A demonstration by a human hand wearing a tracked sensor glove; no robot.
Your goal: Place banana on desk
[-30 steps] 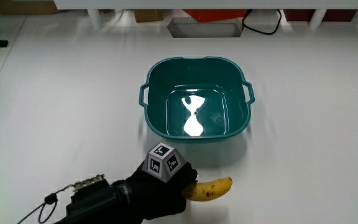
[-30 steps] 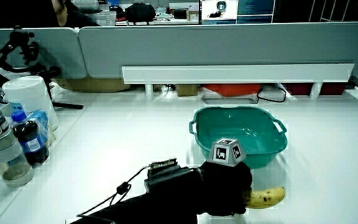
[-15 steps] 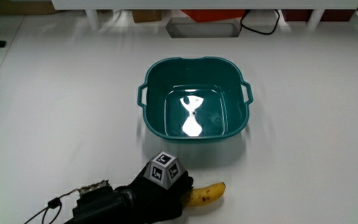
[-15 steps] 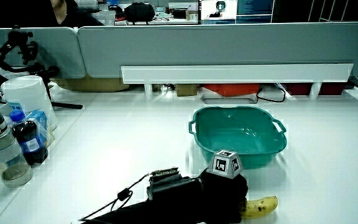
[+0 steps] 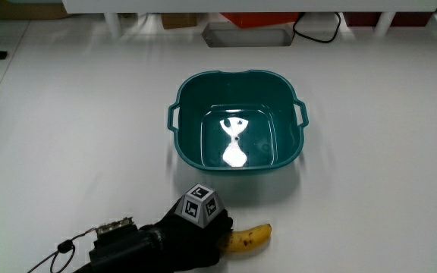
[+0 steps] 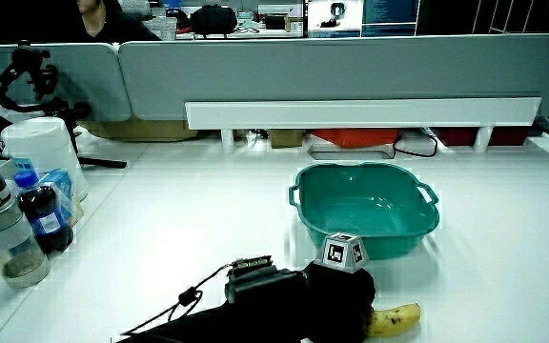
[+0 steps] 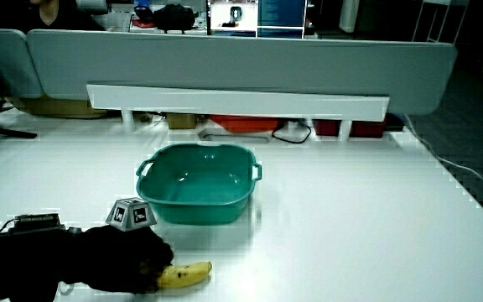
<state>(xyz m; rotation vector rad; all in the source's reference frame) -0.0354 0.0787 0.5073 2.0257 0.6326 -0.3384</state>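
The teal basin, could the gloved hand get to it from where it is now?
Probably yes: the hand sits just nearer the person than the teal basin, gripping the banana, and only bare table lies between them.

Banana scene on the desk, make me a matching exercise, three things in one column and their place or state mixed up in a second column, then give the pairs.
Things:
1. banana
2. teal basin
3. hand

Places or states:
A. empty, standing on the desk, farther from the person than the other two
B. gloved, closed on one end of the fruit
C. lying low on the desk, nearer to the person than the tub, its free end sticking out of the glove

Pairs: 1-C, 2-A, 3-B
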